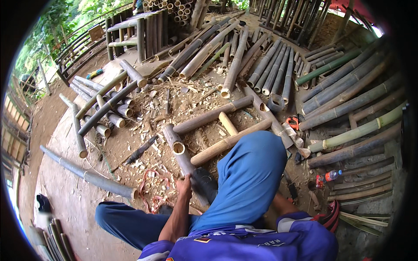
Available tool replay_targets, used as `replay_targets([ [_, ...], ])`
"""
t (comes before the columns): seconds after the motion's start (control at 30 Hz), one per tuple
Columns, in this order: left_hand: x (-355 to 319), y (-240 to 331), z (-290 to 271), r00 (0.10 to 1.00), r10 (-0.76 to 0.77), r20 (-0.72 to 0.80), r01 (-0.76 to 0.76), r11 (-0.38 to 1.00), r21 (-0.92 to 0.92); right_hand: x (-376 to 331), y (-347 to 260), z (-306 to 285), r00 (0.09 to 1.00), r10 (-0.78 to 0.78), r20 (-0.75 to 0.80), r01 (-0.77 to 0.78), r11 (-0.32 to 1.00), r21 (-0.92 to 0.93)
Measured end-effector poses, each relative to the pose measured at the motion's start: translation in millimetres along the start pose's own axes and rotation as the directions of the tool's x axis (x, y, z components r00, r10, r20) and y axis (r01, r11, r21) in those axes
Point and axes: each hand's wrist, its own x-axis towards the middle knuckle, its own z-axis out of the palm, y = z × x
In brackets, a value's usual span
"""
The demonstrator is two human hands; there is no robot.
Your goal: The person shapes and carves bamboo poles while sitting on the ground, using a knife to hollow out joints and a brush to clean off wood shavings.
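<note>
My left hand [183, 185] is closed on the near part of a thick brown bamboo pole [186, 162], beside my shoe. A round hole is cut in the pole's side, showing pale inner wood. To its right lies a bamboo frame: two long rails [213, 114] joined by a short pale rung [227, 124]. The rails' far ends meet another bamboo pole [269, 116]. Whether the near rail ends touch the held pole is hard to tell. My right forearm [285, 204] passes behind my raised knee, which hides the right hand.
Wood chips cover the ground. A dark long-handled tool [141, 150] lies left of the held pole, and red strapping [154, 187] nearer me. Bamboo poles [278, 65] lie in rows far and right. An orange-handled tool [292, 123] and a plastic bottle [332, 175] are at right.
</note>
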Motion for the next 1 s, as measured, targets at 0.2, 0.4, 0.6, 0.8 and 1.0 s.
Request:
replay_targets([
  [0.2, -9, 23, -8, 0.992, 0.074, 0.102, -0.104, 0.938, 0.330, -4, -2, 11, 1.000, -0.015, 0.020, 0.015, 0.999, -0.035],
  [0.4, -5, 34, 8, 0.974, 0.202, 0.103, -0.225, 0.819, 0.527, -4, 1, 22, 1.000, -0.028, 0.013, 0.028, 0.999, -0.039],
  [0.6, 66, 27, -13, 0.906, 0.352, 0.234, -0.406, 0.878, 0.254, 5, -22, 38, 0.995, -0.100, 0.015, 0.100, 0.995, -0.001],
  [0.8, 22, 58, -4, 0.994, 0.100, 0.035, -0.101, 0.995, 0.018, 0, -12, 53, 0.990, -0.088, 0.114, 0.087, 0.996, 0.012],
  [1.0, 28, 102, -41, 0.932, 0.304, -0.196, -0.357, 0.860, -0.365, -11, -22, 66, 0.997, -0.074, 0.016, 0.072, 0.990, 0.119],
])
